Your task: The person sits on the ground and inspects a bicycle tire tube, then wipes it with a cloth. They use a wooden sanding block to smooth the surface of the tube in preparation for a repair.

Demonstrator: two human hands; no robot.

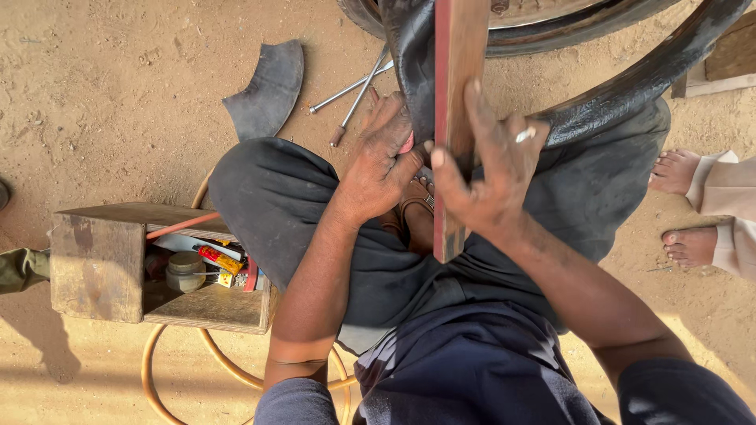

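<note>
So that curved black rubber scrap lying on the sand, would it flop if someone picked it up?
Probably. The rubber scrap looks thin at its ragged edge, so it would likely sag and weigh little. Its dull surface suggests it would grip rather than slip. Lying flat on the sandy ground, it seems unlikely to roll.

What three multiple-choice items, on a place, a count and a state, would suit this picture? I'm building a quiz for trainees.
1. Where is the wooden box?
A. beside the left leg
B. on the tyre
C. in the right hand

2. How many bare feet show at the right edge?
A. one
B. two
C. four

3. How is the right hand?
A. flat on sand
B. fingers gripping the flat reddish bar
C. inside the box

Answers: 1 A, it sits on sand left of the knee. 2 B, two feet show. 3 B, fingers wrap the bar.
</note>
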